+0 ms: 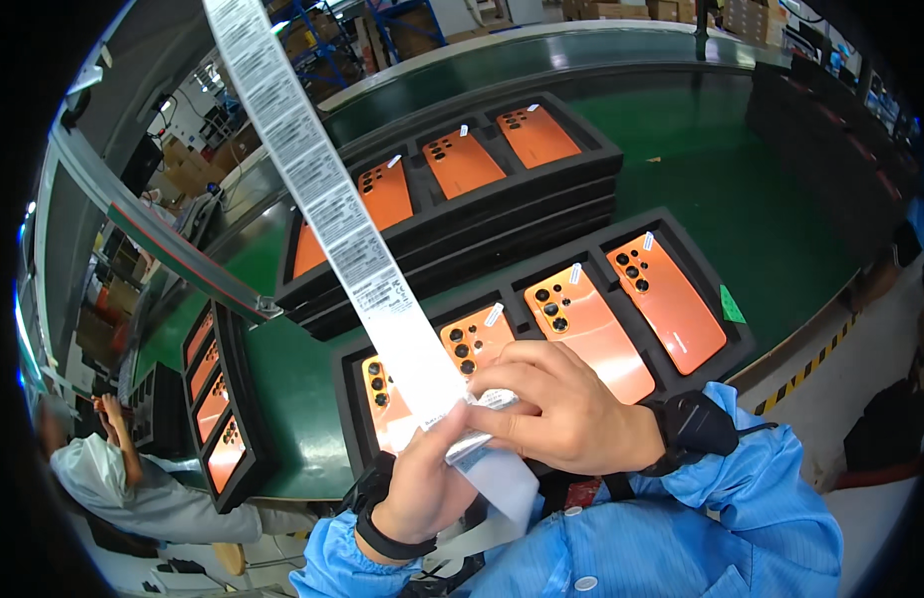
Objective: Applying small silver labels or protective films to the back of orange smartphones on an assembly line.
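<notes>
A long white strip of printed labels (pixel 332 204) runs down from the upper left to my hands. My left hand (pixel 422 488) grips the strip's lower end between thumb and fingers. Close against it, my right hand (pixel 566 414) pinches the strip where it folds, fingers curled; the fingertips partly hide what they hold. A blank tail of backing paper (pixel 502 483) hangs below the hands. Just beyond lies a black foam tray (pixel 671 374) with several orange phones, camera side up, such as the rightmost phone (pixel 671 309). My hands and the strip cover parts of the nearer phones.
Behind stands a stack of black foam trays (pixel 541 214) with more orange phones on top. Another phone tray (pixel 248 468) lies at left, near a person in pale clothing (pixel 98 468). All rest on a green work surface (pixel 671 189). Dark stacked trays (pixel 820 149) stand far right.
</notes>
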The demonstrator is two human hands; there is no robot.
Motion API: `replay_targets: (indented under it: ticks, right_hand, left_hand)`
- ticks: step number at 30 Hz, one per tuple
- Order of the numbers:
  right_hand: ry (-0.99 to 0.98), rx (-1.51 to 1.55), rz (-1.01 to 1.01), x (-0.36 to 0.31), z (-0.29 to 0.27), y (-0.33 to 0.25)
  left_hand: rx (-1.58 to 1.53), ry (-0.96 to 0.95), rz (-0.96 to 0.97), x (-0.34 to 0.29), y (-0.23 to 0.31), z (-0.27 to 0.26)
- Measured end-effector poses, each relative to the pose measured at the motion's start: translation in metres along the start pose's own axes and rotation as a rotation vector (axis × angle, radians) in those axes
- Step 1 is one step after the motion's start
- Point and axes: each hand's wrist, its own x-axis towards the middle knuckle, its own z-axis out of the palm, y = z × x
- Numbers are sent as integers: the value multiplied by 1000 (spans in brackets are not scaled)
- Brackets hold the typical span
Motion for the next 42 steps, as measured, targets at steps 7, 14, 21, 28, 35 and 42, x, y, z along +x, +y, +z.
replay_targets:
  ticks: [7, 14, 21, 28, 35, 42]
  right_hand:
    - [93, -274, -145, -12, 7, -11]
    - [204, -340, -199, -18, -2, -10]
    - [280, 34, -58, -5, -64, 8]
    - [324, -142, 115, -13, -121, 23]
    - [233, -217, 24, -15, -138, 46]
    - [200, -230, 64, -29, -150, 70]
  left_hand:
    - [-9, 196, 31, 3, -1, 13]
    - [-122, 86, 34, 14, 2, 13]
    - [43, 155, 345, 39, 69, 6]
    - [1390, 36, 510, 96, 72, 42]
    - [1754, -168, 612, 186, -1, 12]
    - [2230, -116, 706, 203, -23, 22]
